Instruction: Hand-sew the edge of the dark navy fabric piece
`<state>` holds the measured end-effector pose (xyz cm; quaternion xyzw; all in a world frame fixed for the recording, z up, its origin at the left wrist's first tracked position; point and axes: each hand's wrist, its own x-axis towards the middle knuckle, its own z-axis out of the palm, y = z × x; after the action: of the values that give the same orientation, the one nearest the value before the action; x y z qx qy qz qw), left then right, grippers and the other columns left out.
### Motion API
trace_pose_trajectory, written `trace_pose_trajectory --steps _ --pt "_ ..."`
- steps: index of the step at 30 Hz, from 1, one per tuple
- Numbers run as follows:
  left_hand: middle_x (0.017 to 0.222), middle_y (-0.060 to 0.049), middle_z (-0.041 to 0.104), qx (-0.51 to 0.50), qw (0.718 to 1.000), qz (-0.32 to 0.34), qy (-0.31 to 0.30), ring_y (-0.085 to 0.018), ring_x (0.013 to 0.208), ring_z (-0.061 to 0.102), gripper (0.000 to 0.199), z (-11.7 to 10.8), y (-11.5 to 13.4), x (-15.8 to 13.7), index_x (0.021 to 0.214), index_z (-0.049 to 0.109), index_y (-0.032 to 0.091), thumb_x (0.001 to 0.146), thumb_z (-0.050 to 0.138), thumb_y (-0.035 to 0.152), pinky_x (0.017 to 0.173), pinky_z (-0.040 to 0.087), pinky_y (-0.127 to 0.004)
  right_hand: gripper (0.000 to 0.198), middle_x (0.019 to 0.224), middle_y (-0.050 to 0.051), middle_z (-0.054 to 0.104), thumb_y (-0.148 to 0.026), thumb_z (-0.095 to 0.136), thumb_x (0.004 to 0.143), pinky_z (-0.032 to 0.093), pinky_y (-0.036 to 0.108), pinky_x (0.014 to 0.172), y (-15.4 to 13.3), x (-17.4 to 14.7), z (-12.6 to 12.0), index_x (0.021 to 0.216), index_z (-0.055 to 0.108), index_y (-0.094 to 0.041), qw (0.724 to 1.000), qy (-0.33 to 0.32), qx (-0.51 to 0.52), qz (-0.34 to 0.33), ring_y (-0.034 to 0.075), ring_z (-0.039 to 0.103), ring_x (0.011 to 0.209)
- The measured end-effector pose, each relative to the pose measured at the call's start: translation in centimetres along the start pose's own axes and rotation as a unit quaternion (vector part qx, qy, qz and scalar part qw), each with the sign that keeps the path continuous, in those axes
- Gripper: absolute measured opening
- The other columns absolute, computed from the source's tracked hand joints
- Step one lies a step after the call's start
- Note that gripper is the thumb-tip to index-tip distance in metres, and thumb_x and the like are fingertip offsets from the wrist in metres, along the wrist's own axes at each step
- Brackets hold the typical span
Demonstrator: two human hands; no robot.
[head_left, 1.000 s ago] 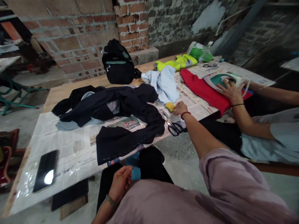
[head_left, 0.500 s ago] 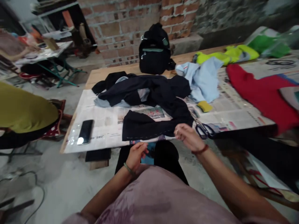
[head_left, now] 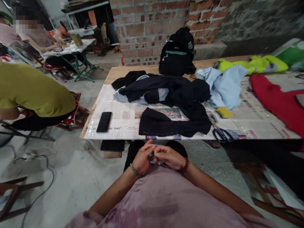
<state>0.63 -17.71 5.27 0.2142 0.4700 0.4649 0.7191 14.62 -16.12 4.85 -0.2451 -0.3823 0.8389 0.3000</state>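
Note:
Over my lap, in front of the table edge, my left hand (head_left: 143, 157) and my right hand (head_left: 169, 156) meet at the fingertips. Both are closed in a pinch; whatever they hold is too small to make out. Just beyond them, a dark garment (head_left: 166, 123) lies on the table with pale stitches along its near edge. Dark-handled scissors (head_left: 222, 133) rest to its right at the table edge. A small blue item (head_left: 155, 161) shows partly beneath my hands.
On the newspaper-covered table (head_left: 125, 126) are a phone (head_left: 104, 122), a black backpack (head_left: 177, 53), light blue cloth (head_left: 225, 85), a yellow piece (head_left: 224, 112), a yellow-green garment (head_left: 254, 64) and red cloth (head_left: 275, 98). A person in an olive shirt (head_left: 35, 91) sits at left.
My right hand has come down and left from near the scissors to meet my left hand. The view has turned left, so the table appears further right.

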Motion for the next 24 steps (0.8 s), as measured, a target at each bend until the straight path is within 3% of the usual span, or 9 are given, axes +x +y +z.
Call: trace_pose_trajectory --steps 4,8,17,19,21,24 --pt "0.096 -0.005 0.057 -0.093 0.991 -0.067 -0.067 -0.014 0.07 0.057 0.024 -0.9 -0.1 -0.5 0.084 0.059 0.017 0.066 0.068 0.03 0.059 0.05 -0.031 0.019 0.055 -0.002 0.052 -0.031 0.064 0.071 0.034 0.02 0.048 0.3 -0.4 -0.2 0.075 0.053 -0.016 0.999 -0.003 0.043 0.019 0.007 0.046 0.048" --pt "0.099 -0.003 0.057 -0.121 0.984 -0.095 -0.095 -0.017 0.073 0.058 0.02 -1.0 0.1 -0.8 0.078 0.056 0.018 0.067 0.068 0.029 0.065 0.05 -0.04 0.021 0.051 -0.003 0.051 -0.032 0.066 0.069 0.034 0.021 0.048 0.0 -0.8 0.0 0.074 0.052 -0.017 0.997 0.027 0.063 0.022 0.008 0.046 0.046" --pt "0.1 -0.007 0.057 -0.058 0.997 -0.051 -0.022 -0.018 0.08 0.059 0.028 -0.7 -0.5 -0.3 0.09 0.058 0.017 0.067 0.067 0.029 0.067 0.05 -0.035 0.024 0.039 -0.01 0.036 -0.035 0.068 0.066 0.02 0.017 0.035 0.8 -0.7 0.3 0.076 0.055 -0.017 0.982 0.182 0.047 -0.016 0.002 0.026 0.033" --pt "0.106 -0.008 0.054 0.003 0.999 -0.018 0.032 -0.016 0.075 0.06 0.037 -1.2 -0.4 -0.2 0.103 0.054 0.021 0.068 0.065 0.031 0.056 0.048 -0.026 0.026 0.039 -0.01 0.033 -0.035 0.069 0.065 0.018 0.016 0.034 0.9 -0.6 0.1 0.076 0.054 -0.017 0.979 0.195 0.065 -0.013 0.002 0.024 0.031" --pt "0.111 -0.008 0.052 0.088 0.99 0.057 0.099 -0.011 0.066 0.058 0.052 -1.7 -0.1 -0.4 0.116 0.047 0.025 0.068 0.064 0.031 0.047 0.042 -0.019 0.026 0.038 -0.011 0.032 -0.035 0.069 0.064 0.018 0.016 0.033 0.9 -0.7 0.0 0.076 0.054 -0.017 0.977 0.2 0.078 -0.011 0.001 0.023 0.031" --pt "0.108 -0.006 0.055 0.197 0.957 0.158 0.14 -0.004 0.052 0.051 0.051 -2.2 0.7 -1.1 0.115 0.05 0.023 0.066 0.065 0.029 0.044 0.038 -0.017 0.026 0.037 -0.011 0.032 -0.034 0.069 0.064 0.019 0.016 0.033 0.8 -0.7 0.2 0.075 0.054 -0.017 0.978 0.194 0.082 -0.005 0.001 0.023 0.031"
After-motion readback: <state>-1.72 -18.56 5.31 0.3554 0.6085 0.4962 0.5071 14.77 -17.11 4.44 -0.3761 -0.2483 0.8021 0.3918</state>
